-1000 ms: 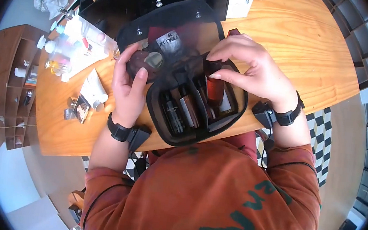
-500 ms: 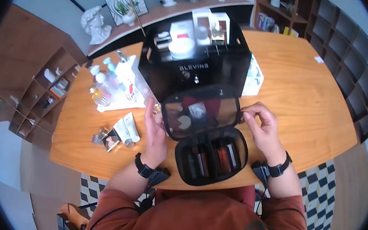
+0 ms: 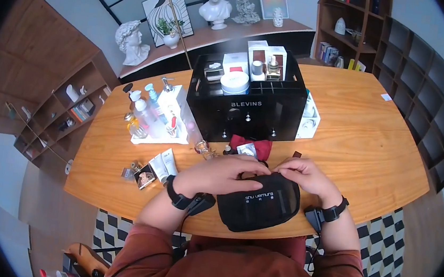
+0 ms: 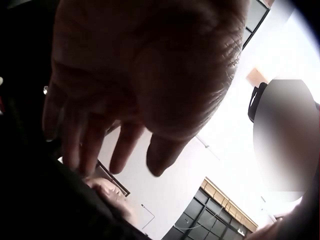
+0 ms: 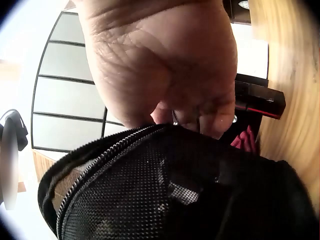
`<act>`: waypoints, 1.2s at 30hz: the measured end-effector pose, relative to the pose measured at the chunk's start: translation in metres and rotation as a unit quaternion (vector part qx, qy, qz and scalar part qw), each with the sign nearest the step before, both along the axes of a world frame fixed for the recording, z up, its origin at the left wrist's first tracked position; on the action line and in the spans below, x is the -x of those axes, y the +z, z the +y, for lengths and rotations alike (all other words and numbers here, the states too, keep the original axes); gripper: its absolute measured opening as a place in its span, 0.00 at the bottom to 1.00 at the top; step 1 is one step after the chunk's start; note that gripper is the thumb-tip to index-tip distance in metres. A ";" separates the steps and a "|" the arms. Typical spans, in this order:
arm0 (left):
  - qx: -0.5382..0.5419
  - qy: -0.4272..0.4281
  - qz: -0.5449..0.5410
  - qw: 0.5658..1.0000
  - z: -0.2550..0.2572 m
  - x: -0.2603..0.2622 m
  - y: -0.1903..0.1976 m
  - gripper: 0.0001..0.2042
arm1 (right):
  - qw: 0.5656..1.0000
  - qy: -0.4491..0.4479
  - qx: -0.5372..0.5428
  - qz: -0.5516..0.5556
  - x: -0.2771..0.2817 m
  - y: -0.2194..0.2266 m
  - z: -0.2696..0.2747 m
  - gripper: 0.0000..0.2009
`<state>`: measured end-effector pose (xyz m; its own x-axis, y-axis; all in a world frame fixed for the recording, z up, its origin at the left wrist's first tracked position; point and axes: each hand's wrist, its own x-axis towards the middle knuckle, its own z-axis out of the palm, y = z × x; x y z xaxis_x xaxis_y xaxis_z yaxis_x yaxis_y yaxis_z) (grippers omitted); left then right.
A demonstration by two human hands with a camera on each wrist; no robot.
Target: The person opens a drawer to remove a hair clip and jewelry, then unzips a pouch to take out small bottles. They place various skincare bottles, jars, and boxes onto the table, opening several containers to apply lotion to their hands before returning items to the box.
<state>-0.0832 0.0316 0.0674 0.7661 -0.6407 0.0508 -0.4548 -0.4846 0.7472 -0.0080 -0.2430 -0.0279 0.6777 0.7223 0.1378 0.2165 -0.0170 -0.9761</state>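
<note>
A black mesh bag (image 3: 259, 210) with white lettering lies near the table's front edge, its lid folded down. My left hand (image 3: 217, 175) reaches over its left back part, fingers extended; in the left wrist view this hand (image 4: 145, 75) has its fingers loosely spread, and the bag is too dark to make out clearly. At the bag's back right edge, my right hand (image 3: 311, 178) pinches the rim with bent fingers. In the right wrist view the right hand (image 5: 160, 65) is behind the bag (image 5: 120, 195), whose zipper side gapes. Its fingertips are partly hidden.
Behind the bag are a maroon item (image 3: 261, 148), a silvery packet (image 3: 246, 150) and a dark stick (image 3: 297, 155). Farther back stands a black organizer (image 3: 245, 120). To the left are white tubes (image 3: 163, 165), a compact (image 3: 144, 178) and a tray (image 3: 160, 140) with bottles.
The bag's lid has come down over its contents. My left hand has moved right onto the bag, and my right hand has come to its back edge. The head view has tilted up.
</note>
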 end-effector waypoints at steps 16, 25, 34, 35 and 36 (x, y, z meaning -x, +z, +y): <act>-0.092 0.006 -0.040 0.995 -0.009 -0.010 -0.032 0.13 | 1.000 -0.004 0.010 -0.014 -0.004 0.006 -0.014 0.13; -0.100 -0.059 0.035 0.993 -0.004 -0.005 -0.014 0.16 | 0.986 0.139 0.029 0.087 -0.003 0.011 -0.016 0.10; -0.107 -0.088 0.116 0.983 0.010 -0.006 -0.011 0.19 | 0.988 0.144 0.044 0.038 -0.005 0.005 -0.011 0.08; -0.115 -0.102 0.112 0.982 0.012 -0.007 -0.012 0.20 | 0.988 0.144 0.044 0.038 -0.004 0.005 -0.010 0.08; -0.123 -0.115 0.108 0.980 0.014 -0.008 -0.013 0.21 | 0.989 0.136 0.036 0.047 -0.003 0.005 -0.008 0.08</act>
